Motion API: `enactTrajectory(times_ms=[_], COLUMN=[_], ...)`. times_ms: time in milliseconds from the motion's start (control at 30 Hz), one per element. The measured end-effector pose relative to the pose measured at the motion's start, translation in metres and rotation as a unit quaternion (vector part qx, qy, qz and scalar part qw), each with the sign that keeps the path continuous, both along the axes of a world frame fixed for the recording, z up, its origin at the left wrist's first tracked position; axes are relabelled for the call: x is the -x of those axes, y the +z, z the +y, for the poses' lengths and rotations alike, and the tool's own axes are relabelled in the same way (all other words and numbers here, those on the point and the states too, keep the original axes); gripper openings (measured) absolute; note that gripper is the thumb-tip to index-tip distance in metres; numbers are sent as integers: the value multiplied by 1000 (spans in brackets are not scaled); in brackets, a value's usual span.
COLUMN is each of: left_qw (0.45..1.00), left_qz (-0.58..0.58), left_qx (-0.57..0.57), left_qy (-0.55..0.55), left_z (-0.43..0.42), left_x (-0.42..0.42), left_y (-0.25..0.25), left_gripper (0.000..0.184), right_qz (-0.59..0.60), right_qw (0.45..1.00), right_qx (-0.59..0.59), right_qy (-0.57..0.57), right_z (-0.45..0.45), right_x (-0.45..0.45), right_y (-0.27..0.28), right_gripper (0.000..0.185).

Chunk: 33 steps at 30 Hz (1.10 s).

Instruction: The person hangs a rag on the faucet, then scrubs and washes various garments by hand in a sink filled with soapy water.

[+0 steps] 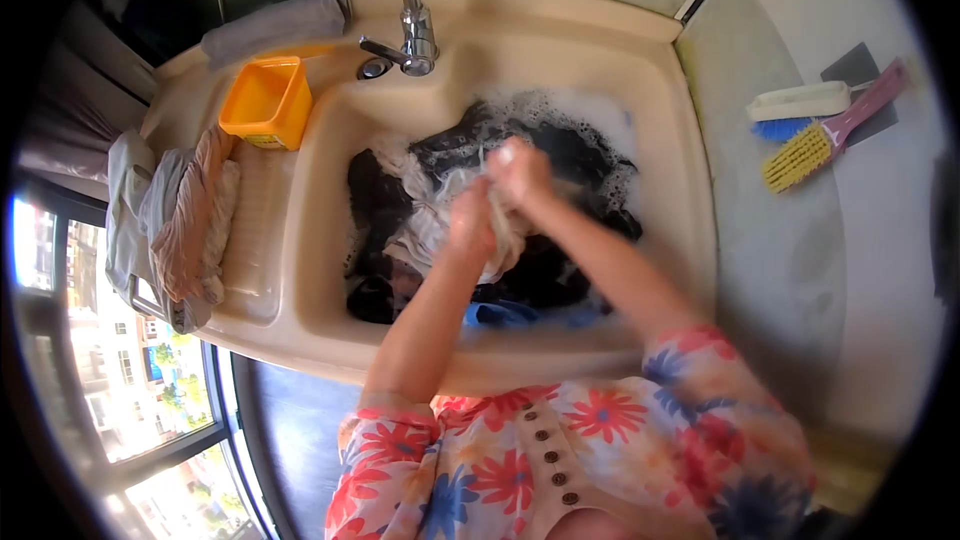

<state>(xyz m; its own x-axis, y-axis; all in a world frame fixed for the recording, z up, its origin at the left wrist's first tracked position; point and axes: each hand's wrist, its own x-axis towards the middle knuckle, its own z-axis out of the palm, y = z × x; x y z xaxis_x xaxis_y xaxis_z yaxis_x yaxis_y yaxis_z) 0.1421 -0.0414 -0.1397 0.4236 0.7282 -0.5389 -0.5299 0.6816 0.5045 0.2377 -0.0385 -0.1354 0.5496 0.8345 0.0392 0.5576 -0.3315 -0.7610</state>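
L hand & R hand are close tog. over the sink, both w/ fingers curled round a pale cloth. They're blurry, so I can't tell each finger. The cloth is bunched up in the mid. of the sink, on top of wet dark clothes w/ white bubbles. A bit of blue cloth is nr the front. The tap is at the back. A yellow tub & a clothes pile are on the L. Off to the R: a yellow brush & a white brush.
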Motion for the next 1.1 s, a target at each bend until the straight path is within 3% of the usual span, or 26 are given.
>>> enactTrajectory(times_ms=[33, 67, 133, 167, 200, 267, 300, 333, 433, 467, 500, 533, 567, 600, 633, 700, 733, 800, 833, 867, 900, 967, 1000, 1033, 1067, 1100], left_qw=[998, 998, 999, 997, 999, 982, 966, 972, 974, 981, 985, 986, 986, 984, 980, 989, 993, 998, 998, 998, 991, 998, 996, 986, 949, 986], left_qz=[24, 13, 39, 59, 41, 179, 244, 204, 214, 164, 111, 56, 36, 14, -4, -23, -23, -27, -33, 47, 129, 28, -25, -165, -297, -139], left_qx=[-16, -6, 21, 38, 14, -17, -34, -37, 20, 17, 15, 13, 51, 88, 124, 86, 77, 60, 50, 38, 23, 57, 73, -16, -104, -92], left_qy=[-62, -69, -30, -16, -22, -56, -75, -114, -72, -100, -128, -158, -157, -156, -154, -121, -85, -10, 30, 5, -23, 26, 53, 14, -27, -6], left_z=[-1, 2, 15, 18, 23, 20, 21, 23, 18, 22, 29, 33, 32, 29, 28, 25, 23, 18, 15, 13, 13, 11, 13, 16, 20, 17], left_x=[-5, -13, -6, 5, 18, 16, 13, 12, 13, 15, 17, 17, 15, 13, 12, 20, 19, 14, 9, -1, -9, -2, 1, 5, 9, 11], left_y=[6, 4, -3, -7, -8, -21, -31, -51, -45, -57, -77, -89, -71, -35, -15, -33, -48, -75, -79, -62, -39, -24, -21, -37, -47, -58], left_gripper=[23, 26, 28, 29, 42, 53, 60, 72, 61, 56, 52, 48, 42, 36, 31, 31, 29, 25, 23, 22, 22, 25, 26, 28, 29, 28], right_qz=[-28, -24, -56, -81, -37, 0, -123, -139, -177, -111, -301, -87, 133, -2, -70, -72, -169, -182, -94, -114, -130, -113, -88, -136, -150, -160], right_qw=[998, 996, 993, 994, 997, 995, 992, 987, 939, 942, 786, 927, 972, 998, 984, 945, 916, 939, 969, 987, 987, 990, 985, 953, 946, 939], right_qx=[47, 33, 72, 67, 56, 53, 20, 59, 212, 303, 388, 306, 192, 27, -28, -163, -251, -165, 9, -23, 15, 13, -96, -166, -189, -210], right_qy=[17, 73, 75, 18, -21, -80, -22, 53, 204, 89, 376, 200, 2, 64, 163, 276, 263, 241, 228, 114, 92, 78, 118, 213, 218, 222], right_z=[3, -1, -3, -2, -2, -8, -18, -32, -35, -29, -10, -12, -17, -26, -36, -56, -50, -24, -3, 16, 16, 7, -10, -29, -28, -31], right_x=[-27, -46, -72, -87, -107, -95, -76, -61, -79, -72, -102, -92, -72, -37, -12, 37, 37, 21, 3, -13, -17, 6, 22, 39, 39, 38], right_y=[-8, -31, -36, -33, -42, -39, -59, -70, -86, -47, -64, -64, -58, -38, -13, 10, 6, -1, -4, -24, -6, 4, 8, 19, 15, 7], right_gripper=[26, 34, 39, 39, 39, 39, 43, 44, 39, 30, 28, 27, 26, 23, 20, 26, 26, 26, 26, 28, 29, 22, 16, 14, 16, 20])
